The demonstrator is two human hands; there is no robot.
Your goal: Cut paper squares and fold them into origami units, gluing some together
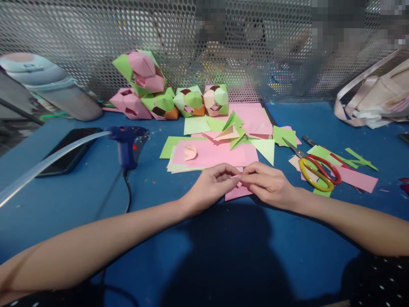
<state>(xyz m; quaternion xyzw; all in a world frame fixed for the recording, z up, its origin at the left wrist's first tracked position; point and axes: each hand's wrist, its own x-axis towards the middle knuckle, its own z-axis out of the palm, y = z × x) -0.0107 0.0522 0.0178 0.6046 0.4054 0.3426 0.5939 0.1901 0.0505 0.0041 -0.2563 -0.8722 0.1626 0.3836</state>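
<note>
My left hand (214, 184) and my right hand (269, 182) meet over the table, fingertips pinched together on a small piece of pink paper (239, 181). Most of that piece is hidden by the fingers. Below them a pink sheet (234, 194) lies flat, partly covered by my hands. Just beyond is a stack of pink and green paper sheets (211, 150), with a small folded peach paper piece (190, 152) on top. Several pointed folded paper pieces (233, 130) in green and pink are heaped behind.
Scissors (315, 168) with red and yellow handles lie on paper scraps at right. A blue glue gun (126, 147) with a long glue stick stands at left, near a dark phone (70, 151). Folded paper balls (188, 100), a bottle (57, 87) and a bag (380, 94) line the mesh panel (179, 38).
</note>
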